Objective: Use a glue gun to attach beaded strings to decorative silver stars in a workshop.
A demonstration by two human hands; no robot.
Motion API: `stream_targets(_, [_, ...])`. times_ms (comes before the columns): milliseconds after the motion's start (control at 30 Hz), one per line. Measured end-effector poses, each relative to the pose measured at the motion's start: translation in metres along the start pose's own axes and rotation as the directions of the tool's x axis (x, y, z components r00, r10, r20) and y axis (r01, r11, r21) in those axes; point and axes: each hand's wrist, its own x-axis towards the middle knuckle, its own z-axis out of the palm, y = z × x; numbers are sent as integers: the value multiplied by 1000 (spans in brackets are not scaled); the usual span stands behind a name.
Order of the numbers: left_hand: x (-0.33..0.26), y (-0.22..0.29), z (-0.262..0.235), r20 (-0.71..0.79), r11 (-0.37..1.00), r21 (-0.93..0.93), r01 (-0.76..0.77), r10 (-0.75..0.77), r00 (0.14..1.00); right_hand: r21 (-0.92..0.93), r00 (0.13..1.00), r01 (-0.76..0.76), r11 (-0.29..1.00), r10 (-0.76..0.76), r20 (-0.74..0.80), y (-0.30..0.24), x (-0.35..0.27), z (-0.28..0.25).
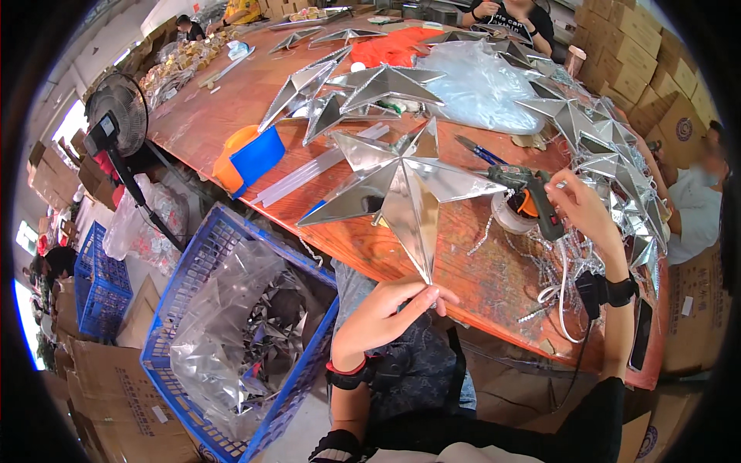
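Note:
My left hand (394, 310) pinches the lowest point of a shiny silver five-pointed star (403, 181), between thumb and fingers. The star is tilted over the near edge of the wooden table. At the right, my right hand (580, 207) is beside the handle of a dark green hot glue gun (545, 207) with an orange trigger, its fingers bent and apart; whether the fingertips touch the handle is hard to tell. The gun rests by a white roll (512, 216), its nozzle close to the star's right point. Translucent glue sticks (309, 174) lie left of the star.
More silver stars (386, 85) and a clear plastic bag (482, 85) cover the far table. Silver trim (532, 266) lies tangled at right. A blue crate (231, 224) stands at my left, near a fan (116, 116). A phone (641, 336) lies at the right edge. Other people sit around.

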Motion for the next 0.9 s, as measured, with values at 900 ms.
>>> stream_targets(900, [-8,10,-10,76,998,-57,29,-25,997,145,904,362,921,-385,187,-77,-97,-10])
